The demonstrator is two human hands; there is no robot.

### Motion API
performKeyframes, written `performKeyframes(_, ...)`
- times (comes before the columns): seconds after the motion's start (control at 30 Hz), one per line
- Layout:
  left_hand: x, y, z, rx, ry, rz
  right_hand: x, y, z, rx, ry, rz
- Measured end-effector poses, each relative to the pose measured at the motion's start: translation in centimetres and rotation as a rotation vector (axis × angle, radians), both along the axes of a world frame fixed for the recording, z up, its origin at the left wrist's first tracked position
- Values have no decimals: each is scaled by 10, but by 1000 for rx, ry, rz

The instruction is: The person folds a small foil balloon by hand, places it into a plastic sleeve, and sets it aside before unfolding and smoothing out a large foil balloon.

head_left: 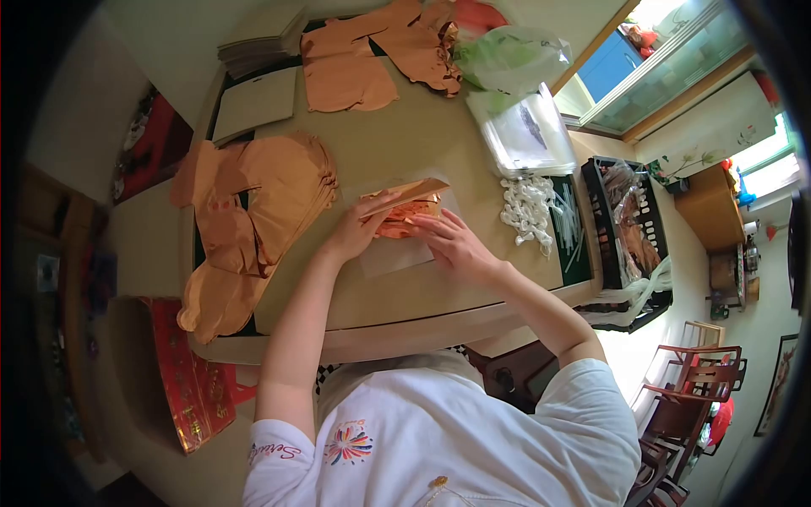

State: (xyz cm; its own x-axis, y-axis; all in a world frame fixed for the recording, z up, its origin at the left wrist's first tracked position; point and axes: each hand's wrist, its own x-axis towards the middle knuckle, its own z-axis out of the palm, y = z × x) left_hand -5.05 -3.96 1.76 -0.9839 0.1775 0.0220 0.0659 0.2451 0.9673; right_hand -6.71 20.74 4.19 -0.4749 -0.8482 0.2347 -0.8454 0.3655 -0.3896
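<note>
A flat rose-gold foil balloon (407, 211), folded into a small bundle, sits between my hands in the middle of the table. My left hand (359, 228) is closed on its left side, with the fingers partly under a raised flap. From the right, my right hand (456, 243) grips the bundle's near right part, fingertips on the shiny foil. Beneath the bundle lies a clear plastic sleeve (384, 260), which sticks out toward me. Flat foil balloons (262, 190) are piled to the left, and more foil balloons (351, 76) lie at the far side.
Grey card sheets (253, 106) are at the back left. At the right are a stack of clear bags (524, 131), white ribbon coils (525, 211) and thin straws (569, 224). A black crate (625, 220) stands beyond the table's right edge; a red box (190, 372) is at lower left.
</note>
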Motion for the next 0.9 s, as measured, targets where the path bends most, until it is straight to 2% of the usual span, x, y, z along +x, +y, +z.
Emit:
performKeyframes(0.03,0,1,2,38,-55,-2,-1,0,0,-33,-15,-32)
performKeyframes(0.13,-1,1,-9,68,64,-5,-7,-4,-6,-64,-115,-147)
performKeyframes(0.33,1,2,2,68,-56,0,-9,-37,-18,-83,268,-400)
performKeyframes(0.4,2,3,3,41,-125,-21,-6,-43,-23,-88,273,-430)
performKeyframes(0.5,2,4,5,-71,50,-44,-1,-40,-23,-130,289,-454)
performKeyframes(0.53,2,5,5,-117,154,-52,0,-35,-21,-146,295,-459)
performKeyframes(0.63,0,4,-9,-86,165,-58,5,-4,-6,-215,191,-594)
performKeyframes(0.77,-3,2,-20,-81,129,-50,1,73,2,-66,70,-869)
performKeyframes(0.9,-8,3,-26,69,97,-45,20,116,13,134,115,-863)
